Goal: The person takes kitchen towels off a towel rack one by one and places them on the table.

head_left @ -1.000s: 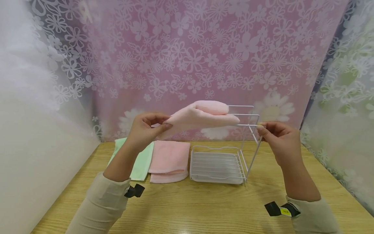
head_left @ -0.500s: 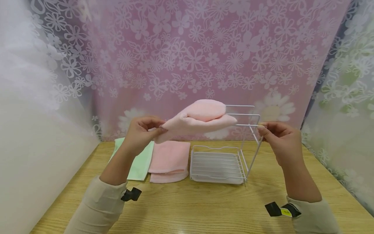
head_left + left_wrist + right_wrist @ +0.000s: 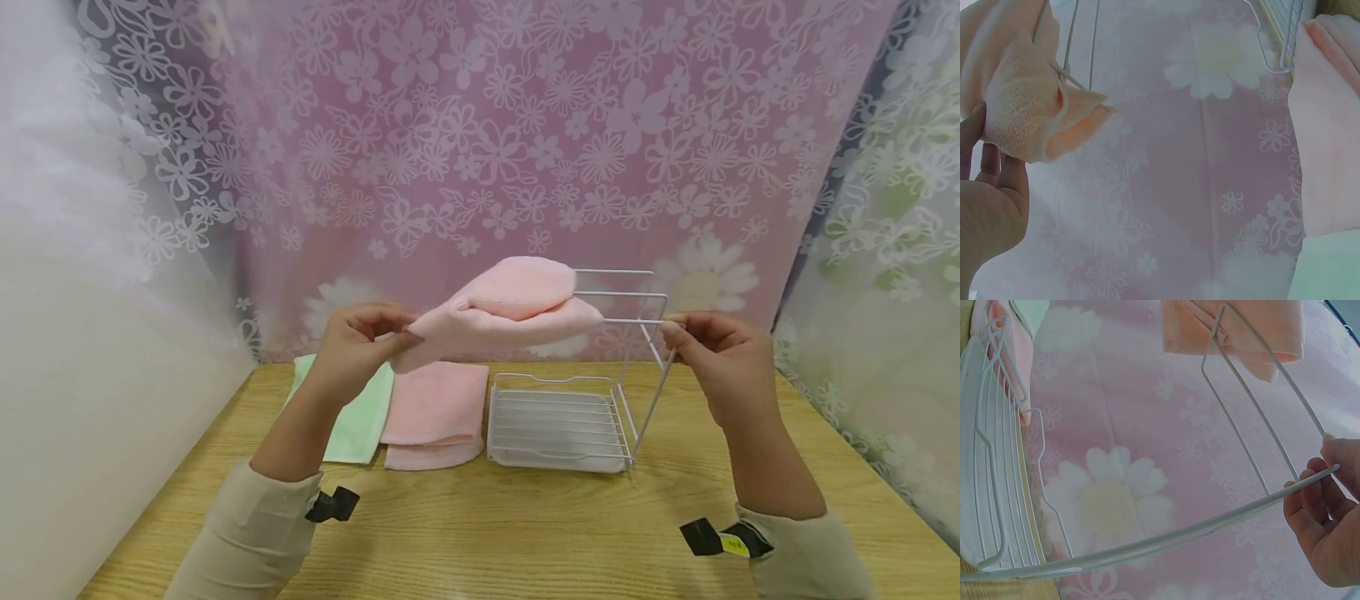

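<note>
A pale pink towel, folded over, lies across the upper rods of a white wire rack. My left hand pinches the towel's left end between thumb and fingers. At the rods' right end, my right hand pinches the front upper corner of the rack. In the left wrist view, the towel is draped about the rod ends, with the left hand below it. The right wrist view has the right hand holding the corner where rod and side frame meet.
A folded pink towel lies on the wooden table left of the rack, beside a light green towel. Under the rack's lower grid sits a white tray. A floral curtain hangs close behind.
My left hand has moved left and slightly down, drawing the towel left along the rods, so more bare rod shows. The right hand and the rack have stayed almost still.
</note>
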`<state>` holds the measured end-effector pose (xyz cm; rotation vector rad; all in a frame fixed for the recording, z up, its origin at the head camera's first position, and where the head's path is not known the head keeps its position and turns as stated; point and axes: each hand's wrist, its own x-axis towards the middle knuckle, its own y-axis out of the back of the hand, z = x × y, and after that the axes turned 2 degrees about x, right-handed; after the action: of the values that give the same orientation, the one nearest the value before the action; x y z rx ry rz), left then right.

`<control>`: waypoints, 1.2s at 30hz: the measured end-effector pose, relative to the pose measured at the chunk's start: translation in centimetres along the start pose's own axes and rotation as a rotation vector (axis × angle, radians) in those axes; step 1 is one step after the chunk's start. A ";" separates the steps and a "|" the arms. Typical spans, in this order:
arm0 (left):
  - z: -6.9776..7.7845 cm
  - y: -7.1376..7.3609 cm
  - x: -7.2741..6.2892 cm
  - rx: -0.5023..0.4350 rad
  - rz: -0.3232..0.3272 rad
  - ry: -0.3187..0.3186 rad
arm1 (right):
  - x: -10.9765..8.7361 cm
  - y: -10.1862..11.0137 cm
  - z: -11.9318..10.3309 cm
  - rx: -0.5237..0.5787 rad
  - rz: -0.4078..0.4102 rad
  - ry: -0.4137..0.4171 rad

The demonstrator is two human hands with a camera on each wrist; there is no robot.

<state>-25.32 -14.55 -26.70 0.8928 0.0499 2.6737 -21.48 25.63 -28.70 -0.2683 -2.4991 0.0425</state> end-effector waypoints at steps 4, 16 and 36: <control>-0.1 0.3 -0.2 0.018 0.002 -0.020 | 0.0 0.0 0.0 0.006 -0.001 0.001; -0.5 1.1 -0.9 0.037 0.042 -0.035 | 0.0 0.1 0.0 0.039 0.000 -0.002; -1.1 2.8 -2.0 -0.065 0.168 0.000 | 0.0 0.1 0.0 0.024 -0.010 0.013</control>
<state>-25.28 -17.78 -28.41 0.9139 -0.1166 2.8110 -21.48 25.75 -28.69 -0.2450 -2.4851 0.0669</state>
